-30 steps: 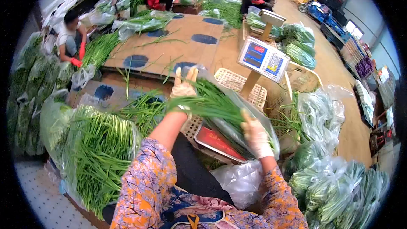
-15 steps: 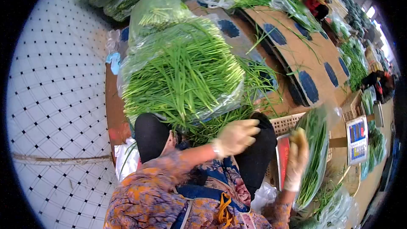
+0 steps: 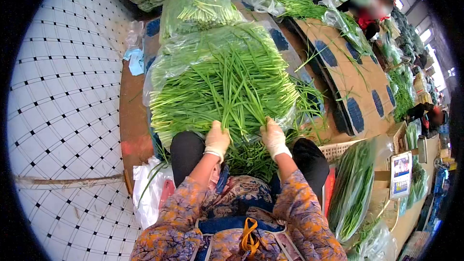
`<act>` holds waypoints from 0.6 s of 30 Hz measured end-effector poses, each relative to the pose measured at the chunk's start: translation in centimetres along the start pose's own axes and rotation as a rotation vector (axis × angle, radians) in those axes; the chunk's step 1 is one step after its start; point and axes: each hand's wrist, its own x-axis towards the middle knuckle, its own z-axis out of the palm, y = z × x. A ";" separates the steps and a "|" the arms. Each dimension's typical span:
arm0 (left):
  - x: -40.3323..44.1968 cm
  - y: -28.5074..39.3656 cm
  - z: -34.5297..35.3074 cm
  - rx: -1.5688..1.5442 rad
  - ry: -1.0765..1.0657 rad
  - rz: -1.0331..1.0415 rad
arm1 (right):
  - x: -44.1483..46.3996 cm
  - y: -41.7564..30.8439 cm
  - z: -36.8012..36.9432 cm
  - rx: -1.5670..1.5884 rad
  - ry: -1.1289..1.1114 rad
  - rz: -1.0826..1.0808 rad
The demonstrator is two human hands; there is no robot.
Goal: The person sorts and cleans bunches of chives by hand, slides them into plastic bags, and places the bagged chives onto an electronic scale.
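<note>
A large heap of garlic chives [image 3: 193, 89] lies in front of me on clear plastic, with long leaves strewn across its top. My left hand [image 3: 217, 140], in a pale glove, is closed on chive strands at the near edge of the heap. Level with it, a short way to the right, my right hand [image 3: 274, 138] is also gloved and pinches another few strands. Looser green leaves [image 3: 251, 159] lie below, between my knees.
Behind the heap stands a clear bag of chives [image 3: 198, 9]. To the right are a long bagged bundle [image 3: 355, 188], a plastic crate [image 3: 338, 151], a digital scale [image 3: 401, 174] and cardboard sheets [image 3: 343, 67]. A white plastic bag [image 3: 147, 195] sits at left. Other people work at far right.
My right hand has come from beside the bagged bundle to the heap. My left hand has moved left and up from near my right knee. Both now grip chives at the near edge.
</note>
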 end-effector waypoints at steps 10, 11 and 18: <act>-6.0 -0.3 -1.7 -1.577 -0.490 -0.353 | -2.9 -0.3 -4.4 1.733 -0.252 0.572; -6.2 -0.8 -1.4 -1.577 -0.528 -0.354 | -3.5 -0.6 -4.7 1.779 -0.213 0.515; -7.6 -0.5 -0.7 -1.457 -0.623 -0.285 | -5.5 -3.8 -4.5 1.109 -0.128 0.081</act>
